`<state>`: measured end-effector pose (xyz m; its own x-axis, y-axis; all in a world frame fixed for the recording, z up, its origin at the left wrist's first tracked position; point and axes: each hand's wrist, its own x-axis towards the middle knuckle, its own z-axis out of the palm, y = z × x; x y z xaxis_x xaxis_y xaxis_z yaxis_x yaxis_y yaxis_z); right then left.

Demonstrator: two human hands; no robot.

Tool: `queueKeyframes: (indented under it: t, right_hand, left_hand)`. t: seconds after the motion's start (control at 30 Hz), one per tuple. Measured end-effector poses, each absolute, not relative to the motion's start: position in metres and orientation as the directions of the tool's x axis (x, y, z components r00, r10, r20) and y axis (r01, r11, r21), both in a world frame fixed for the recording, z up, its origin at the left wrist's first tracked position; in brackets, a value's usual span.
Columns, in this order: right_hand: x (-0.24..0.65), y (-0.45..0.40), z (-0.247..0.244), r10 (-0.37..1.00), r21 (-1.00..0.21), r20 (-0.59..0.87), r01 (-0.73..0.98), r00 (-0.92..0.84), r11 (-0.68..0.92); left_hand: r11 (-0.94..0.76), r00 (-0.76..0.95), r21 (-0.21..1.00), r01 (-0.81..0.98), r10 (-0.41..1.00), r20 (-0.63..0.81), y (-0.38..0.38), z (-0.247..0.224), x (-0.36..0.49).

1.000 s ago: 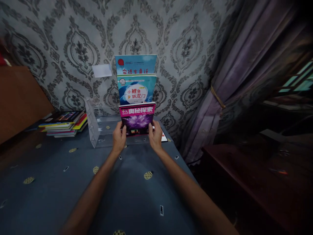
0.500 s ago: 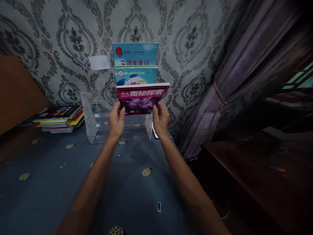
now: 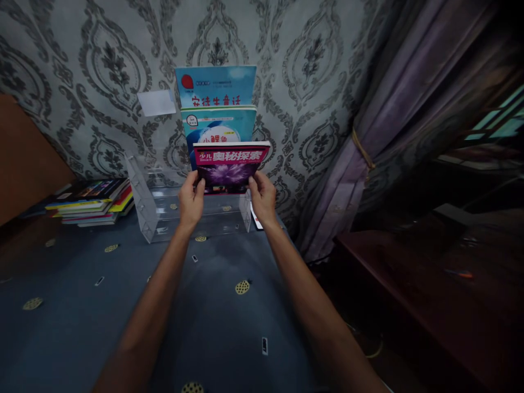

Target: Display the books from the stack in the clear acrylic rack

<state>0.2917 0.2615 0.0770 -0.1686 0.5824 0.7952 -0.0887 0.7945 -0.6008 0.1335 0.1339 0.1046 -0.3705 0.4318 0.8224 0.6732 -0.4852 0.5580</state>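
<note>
A book with a pink and purple cover (image 3: pixel 230 168) is gripped at its two lower corners, in front of a clear tiered rack (image 3: pixel 143 202). My left hand (image 3: pixel 191 201) pinches its left edge, thumb on the cover. At the right edge, my right hand (image 3: pixel 262 196) holds it the same way. Behind it stand two blue books, the back one (image 3: pixel 223 84) taller and the front one (image 3: pixel 241 124) partly covered by the held book. The held book's lower edge is above the rack's lower tiers.
A stack of books (image 3: pixel 96 202) lies left of the rack on the blue patterned tablecloth (image 3: pixel 221 327). A phone (image 3: pixel 256 217) lies partly hidden behind the rack's right side. A purple curtain (image 3: pixel 347 180) and dark red furniture (image 3: pixel 393 278) are at the right.
The view has shifted slightly. The held book sits a little lower against the blue books, showing more of the front blue cover. Both hands keep their hold.
</note>
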Motion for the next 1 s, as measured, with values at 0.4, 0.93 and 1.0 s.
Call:
queueKeyframes:
  t: [0.4, 0.93, 1.0]
  right_hand:
    - [0.291, 0.258, 0.071, 0.566, -0.574, 0.805, 0.009, -0.175, 0.819]
    - [0.286, 0.249, 0.060, 0.571, -0.491, 0.786, 0.322, -0.238, 0.809]
    - [0.285, 0.251, 0.059, 0.572, -0.495, 0.789, 0.319, -0.225, 0.808]
  left_hand:
    - [-0.218, -0.411, 0.542, 0.812, 0.445, 0.795, 0.139, 0.088, 0.129]
    - [0.153, -0.450, 0.434, 0.888, 0.492, 0.745, 0.130, 0.083, 0.127]
    - [0.182, -0.458, 0.429, 0.885, 0.512, 0.727, 0.130, 0.085, 0.129]
